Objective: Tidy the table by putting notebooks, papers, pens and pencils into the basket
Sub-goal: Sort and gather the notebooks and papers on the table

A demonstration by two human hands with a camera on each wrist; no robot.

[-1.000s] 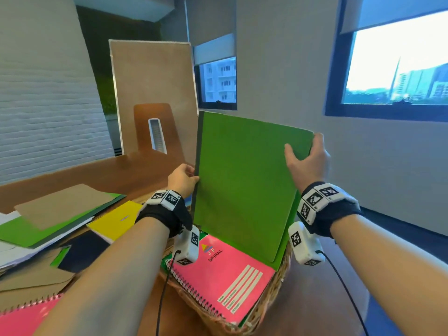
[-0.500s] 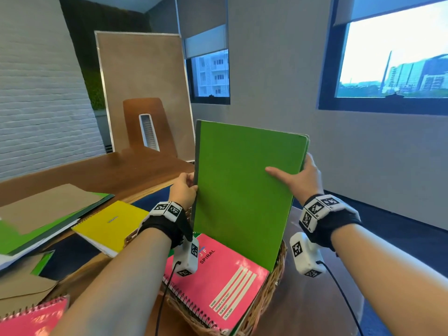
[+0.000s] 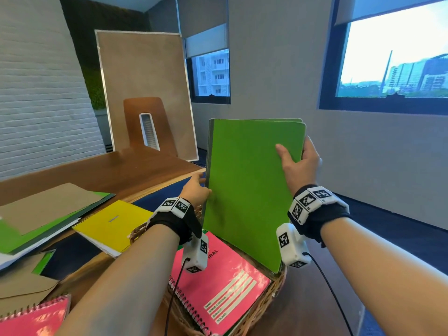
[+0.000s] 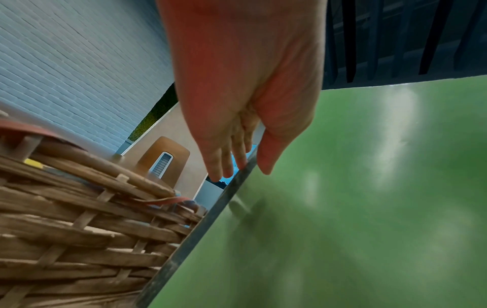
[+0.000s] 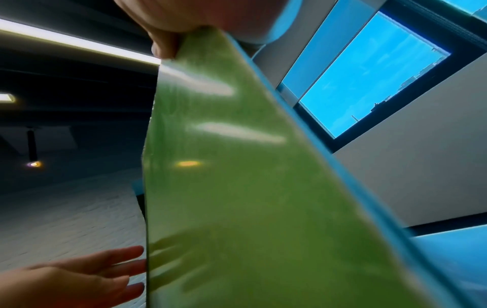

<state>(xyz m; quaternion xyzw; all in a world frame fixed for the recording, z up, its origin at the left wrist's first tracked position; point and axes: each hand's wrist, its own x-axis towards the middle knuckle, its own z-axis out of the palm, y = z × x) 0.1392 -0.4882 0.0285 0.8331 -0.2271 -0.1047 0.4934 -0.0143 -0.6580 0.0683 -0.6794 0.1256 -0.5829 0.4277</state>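
Nearest: pink spiral notebook lies flat in the wicker basket. Green notebook stands on its lower edge inside the basket, near upright. Right hand pinches its outer edge, thumb on the cover. Left hand has straight fingers against the spine edge, not gripping. Judged light, thin, glossy cover likely slippery, flexes somewhat; best held at both side edges while lowered. Beyond on the table: yellow notebook.
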